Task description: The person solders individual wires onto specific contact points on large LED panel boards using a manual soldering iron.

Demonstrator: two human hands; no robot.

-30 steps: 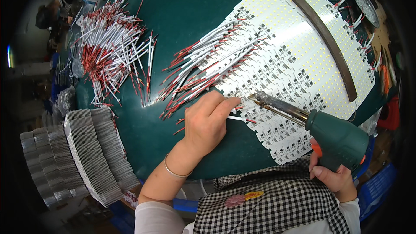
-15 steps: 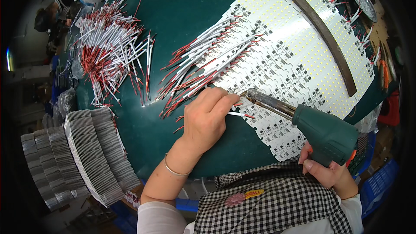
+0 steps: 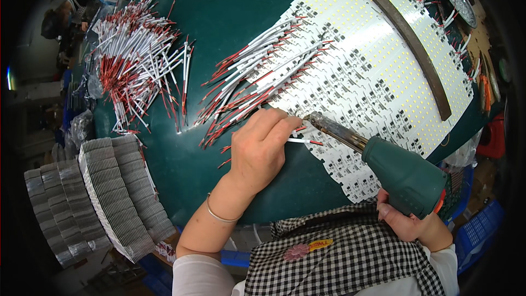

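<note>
My left hand (image 3: 257,145) is closed in a pinch on a red-and-white wire (image 3: 302,141), whose end sticks out past the fingers. Fingertips hide most of what they grip. The hand rests at the near left edge of overlapping white LED circuit boards (image 3: 356,27). In my right hand (image 3: 402,222) is a green soldering gun (image 3: 405,178), its fingers wrapped round the handle below the body. Its dark tip meets or nearly meets the boards just right of my left fingertips; contact cannot be made out. More red-and-white wires (image 3: 263,90) lie fanned across the boards' left edge.
A curved brown bar (image 3: 411,52) lies across the boards. To the left is a heap of wires (image 3: 131,49) on the green table (image 3: 219,16). Stacked grey boards (image 3: 118,197) stand at the near left. A round metal dish (image 3: 459,3) sits at the far right.
The soldering gun's body has shifted slightly left and down with my right hand, while its tip stays near the same spot. My left hand has barely moved.
</note>
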